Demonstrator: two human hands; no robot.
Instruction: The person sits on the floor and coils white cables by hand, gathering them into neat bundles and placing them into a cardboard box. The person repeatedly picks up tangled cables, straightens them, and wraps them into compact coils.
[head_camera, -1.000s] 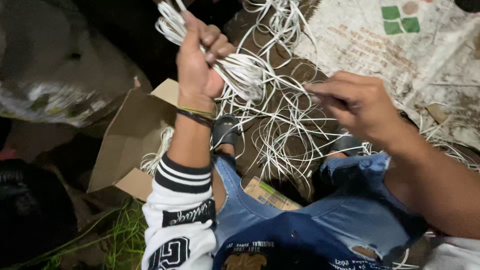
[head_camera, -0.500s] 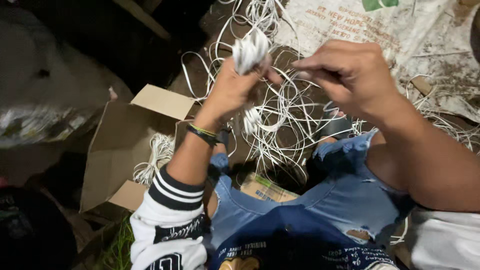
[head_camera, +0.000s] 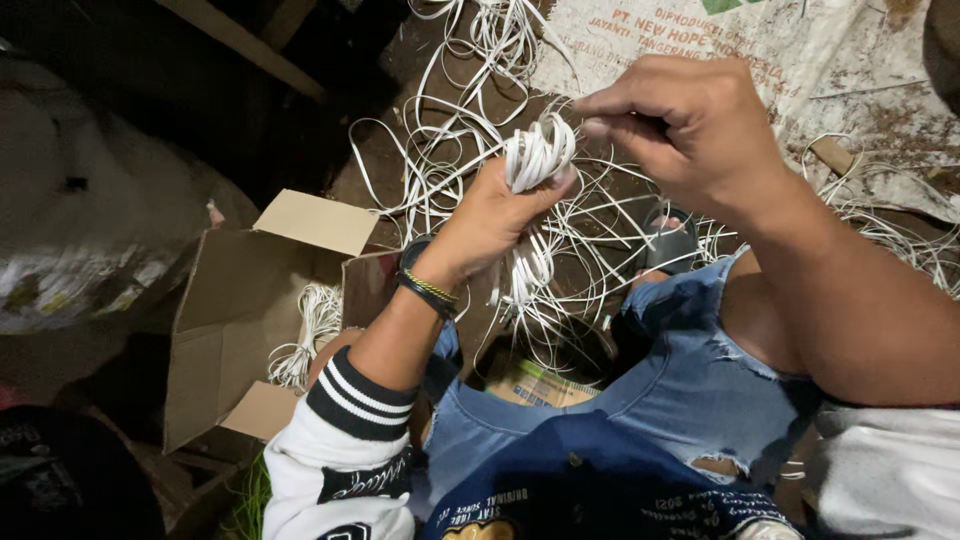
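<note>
Loose white strips (head_camera: 450, 150) clutter ground ahead; cardboard box (head_camera: 235, 310) blocks left, knees below

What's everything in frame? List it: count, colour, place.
bundle of flat strips: one, white, folded in the left hand's grip
loose flat strips: many, white, tangled on the ground at top centre and right
small strip bundle: one, white, inside the box
cardboard box: one, brown, open, at left
woven sack: one, white with print, top right
sandal: one, dark, by the right knee
small printed carton: one, between the knees
jeans: blue, ripped, bottom centre
wristbands: dark and yellow, on the left wrist
left hand: closed on the bundle
right hand: fingers pinched together above the bundle
</note>
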